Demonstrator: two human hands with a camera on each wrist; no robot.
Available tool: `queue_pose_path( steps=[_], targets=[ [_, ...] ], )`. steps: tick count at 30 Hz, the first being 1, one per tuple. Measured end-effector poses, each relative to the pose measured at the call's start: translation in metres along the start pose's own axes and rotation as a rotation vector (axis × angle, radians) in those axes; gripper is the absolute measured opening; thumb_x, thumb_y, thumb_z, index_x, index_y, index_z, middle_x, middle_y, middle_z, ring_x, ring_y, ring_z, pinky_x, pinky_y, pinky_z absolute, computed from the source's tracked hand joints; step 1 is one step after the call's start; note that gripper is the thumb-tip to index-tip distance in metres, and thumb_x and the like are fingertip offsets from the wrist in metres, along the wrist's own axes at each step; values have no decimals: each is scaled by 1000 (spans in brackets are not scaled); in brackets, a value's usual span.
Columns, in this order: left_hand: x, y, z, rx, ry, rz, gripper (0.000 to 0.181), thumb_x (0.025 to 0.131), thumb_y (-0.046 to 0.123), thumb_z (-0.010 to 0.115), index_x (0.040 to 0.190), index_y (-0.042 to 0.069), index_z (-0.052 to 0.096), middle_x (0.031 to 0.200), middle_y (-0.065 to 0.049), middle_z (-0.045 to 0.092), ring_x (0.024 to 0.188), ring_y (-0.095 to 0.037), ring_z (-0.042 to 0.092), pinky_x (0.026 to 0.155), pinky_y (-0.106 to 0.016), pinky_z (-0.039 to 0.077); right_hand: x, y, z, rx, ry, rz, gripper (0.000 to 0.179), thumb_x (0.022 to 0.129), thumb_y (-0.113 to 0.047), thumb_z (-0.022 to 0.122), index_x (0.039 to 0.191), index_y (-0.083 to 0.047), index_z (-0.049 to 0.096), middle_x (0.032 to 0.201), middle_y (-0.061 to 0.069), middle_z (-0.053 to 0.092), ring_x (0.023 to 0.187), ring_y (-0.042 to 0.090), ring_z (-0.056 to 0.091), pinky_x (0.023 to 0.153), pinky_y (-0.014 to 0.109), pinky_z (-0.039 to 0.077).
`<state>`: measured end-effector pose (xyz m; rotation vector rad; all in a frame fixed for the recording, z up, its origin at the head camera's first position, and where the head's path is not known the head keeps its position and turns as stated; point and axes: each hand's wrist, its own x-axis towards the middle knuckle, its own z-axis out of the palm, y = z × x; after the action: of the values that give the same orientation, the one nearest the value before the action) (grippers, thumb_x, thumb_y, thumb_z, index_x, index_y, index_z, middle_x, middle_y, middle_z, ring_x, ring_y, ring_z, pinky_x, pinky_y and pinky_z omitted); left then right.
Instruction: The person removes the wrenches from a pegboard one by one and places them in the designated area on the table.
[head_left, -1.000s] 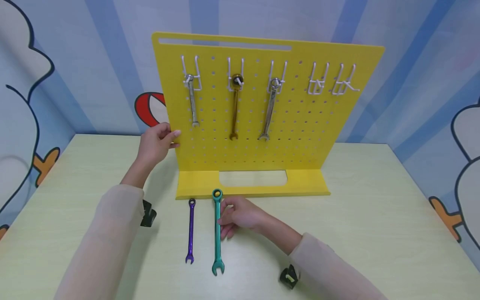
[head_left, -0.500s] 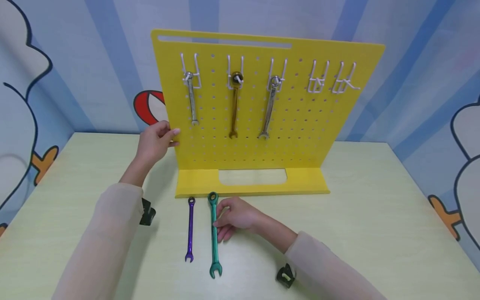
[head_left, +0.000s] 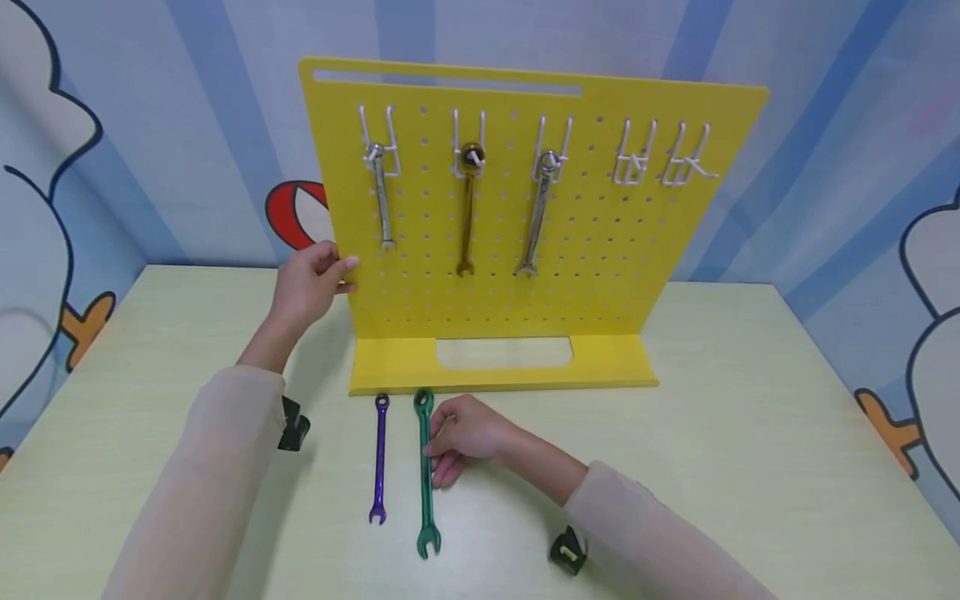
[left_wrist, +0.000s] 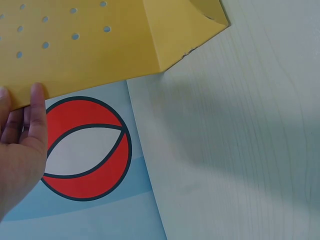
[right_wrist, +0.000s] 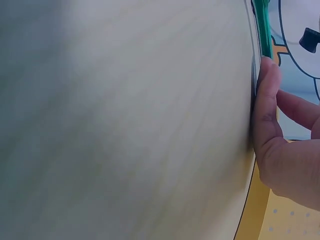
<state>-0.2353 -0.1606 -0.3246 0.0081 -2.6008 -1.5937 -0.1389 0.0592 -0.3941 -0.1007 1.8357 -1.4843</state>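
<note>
At the left edge of the yellow pegboard (head_left: 585,275), my left hand (head_left: 306,283) pinches the board between thumb and fingers; the left wrist view shows fingers on both sides of that edge. My right hand (head_left: 472,433) holds a green combination wrench (head_left: 427,500) by its shaft, low over or on the table, ring end toward the board. To its left lies a smaller purple wrench (head_left: 380,458), also ring end away from me. In the right wrist view, part of the green wrench (right_wrist: 263,30) shows beyond the fingertips.
Three wrenches hang on the board's hooks: a small silver one (head_left: 383,200), a bronze one (head_left: 468,217) and a larger silver one (head_left: 537,217). Two more white hooks (head_left: 633,158) at the right carry nothing. A cartoon-printed backdrop (head_left: 825,167) stands behind the table (head_left: 750,433).
The right hand has shifted slightly left and toward me with the green wrench, bringing it nearer the purple one. The left hand keeps its hold on the board.
</note>
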Motion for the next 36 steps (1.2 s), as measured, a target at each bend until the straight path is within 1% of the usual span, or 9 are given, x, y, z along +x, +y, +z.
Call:
queue_pose_path(
  steps=[6, 11, 19, 25, 29, 36],
  targets=[
    [0, 0, 0, 1, 4, -7, 28, 91, 23, 54, 98, -4, 51, 96, -17, 57, 90, -26, 61, 70, -20, 54, 1, 0, 1, 11, 6, -8, 12, 81, 11, 60, 88, 7, 50, 62, 19, 60, 47, 23, 60, 47, 37, 55],
    [0, 1, 1, 3, 2, -11, 28, 91, 23, 54, 99, -4, 52, 99, -18, 59, 91, -26, 61, 70, -19, 54, -1, 0, 1, 15, 5, 2, 11, 82, 10, 59, 88, 7, 51, 63, 19, 60, 47, 24, 61, 48, 37, 55],
    [-1, 1, 0, 8, 2, -4, 28, 91, 23, 54, 97, -4, 52, 97, -17, 57, 91, -27, 61, 69, -19, 54, -3, -3, 1, 12, 8, 19, 10, 83, 9, 58, 90, 7, 51, 68, 20, 60, 52, 27, 63, 51, 38, 56],
    [-1, 1, 0, 12, -1, -3, 28, 91, 23, 54, 97, -4, 51, 95, -16, 57, 91, -27, 61, 69, -19, 53, -4, -4, -2, -43, 27, 11, 12, 83, 6, 60, 92, 5, 53, 70, 20, 62, 52, 26, 63, 50, 37, 56],
    [-1, 1, 0, 10, 0, -3, 27, 91, 23, 54, 96, -4, 51, 93, -15, 56, 90, -27, 61, 69, -19, 54, -4, -4, -5, -91, 40, -12, 13, 83, 3, 62, 92, 3, 54, 71, 20, 63, 52, 26, 63, 50, 37, 56],
    [-1, 1, 0, 12, 6, 4, 28, 91, 22, 55, 96, -5, 51, 93, -16, 56, 90, -27, 61, 68, -18, 53, -5, -5, -11, -106, 29, -48, 14, 83, 2, 63, 93, 3, 54, 72, 19, 64, 54, 26, 63, 50, 36, 56]
  ],
)
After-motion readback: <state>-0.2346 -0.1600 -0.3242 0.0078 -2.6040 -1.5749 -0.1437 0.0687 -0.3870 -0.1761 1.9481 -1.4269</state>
